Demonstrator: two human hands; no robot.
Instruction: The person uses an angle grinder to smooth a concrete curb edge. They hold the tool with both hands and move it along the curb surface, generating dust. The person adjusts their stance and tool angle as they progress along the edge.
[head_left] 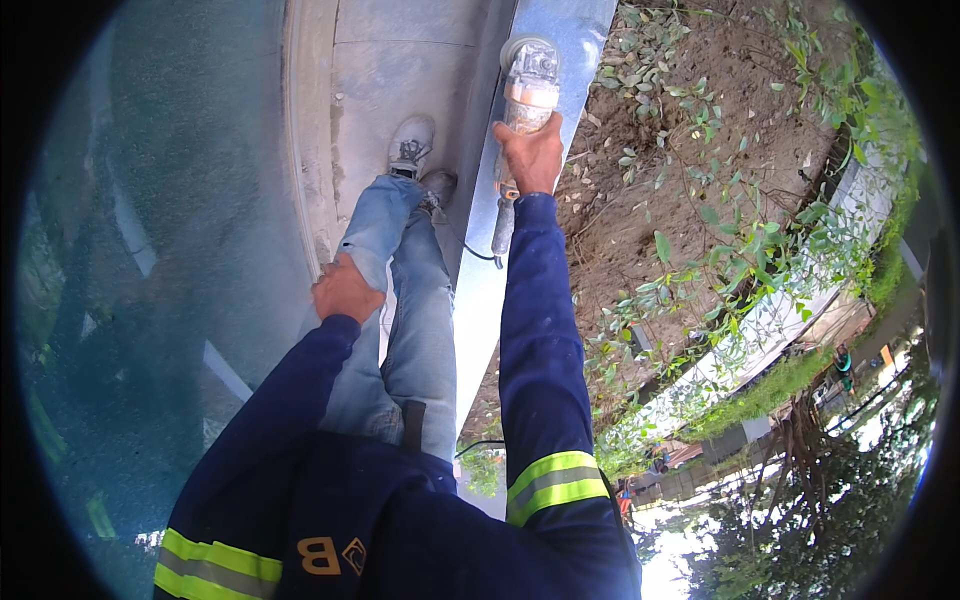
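My right hand point(533, 155) is wrapped round the body of a dusty angle grinder point(530, 92). The grinder's head and pale round disc rest at the top of a smooth, shiny grey stone ledge point(572, 35); whether the disc is spinning I cannot tell. Its tail end and cord point(483, 254) trail back toward me along the ledge. Lower and to the left, my left hand point(347, 290) is braced on the knee of my faded jeans point(367, 240), its fingers curled against the leg and partly hidden.
My dusty shoes point(411, 145) stand on a pale paved strip point(385, 70) beside the ledge. Left of its kerb point(305, 150) lies a dark bluish-green surface. Right of the ledge is a soil bed point(690, 150) with leafy plants point(735, 255), bounded by a curved white kerb point(715, 370).
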